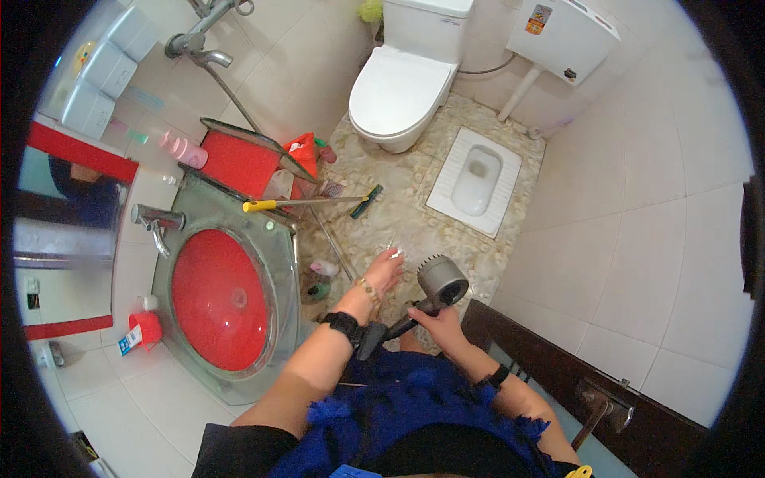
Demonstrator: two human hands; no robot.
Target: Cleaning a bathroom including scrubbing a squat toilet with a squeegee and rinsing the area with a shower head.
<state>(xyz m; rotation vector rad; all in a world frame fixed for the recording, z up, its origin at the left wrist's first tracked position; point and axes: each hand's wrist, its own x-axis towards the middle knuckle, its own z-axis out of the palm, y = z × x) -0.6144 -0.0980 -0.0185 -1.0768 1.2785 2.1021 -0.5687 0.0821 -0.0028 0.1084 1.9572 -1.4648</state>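
My right hand (445, 328) is closed round the dark handle of a grey hair dryer (443, 280), its thumb lying along the handle. The dryer's round head points away from me, with a ring of short teeth along its far edge. Left of the dryer my left hand (385, 272) reaches forward over the floor, fingers stretched out, apparently holding nothing. Small white spots show at its fingertips; what they are I cannot make out. A beaded bracelet and a black strap with a dark block sit on the left wrist. Another black band is round the right wrist.
A glass washstand with a red basin (219, 299) and tap (159, 219) stands left. Beyond it lean a yellow-handled floor brush (311, 203) and a red-topped panel (239, 163). Bottles (323, 268) stand beside the washstand. Ahead are a toilet (398, 92) and squat pan (476, 182); a dark door (550, 358) is right.
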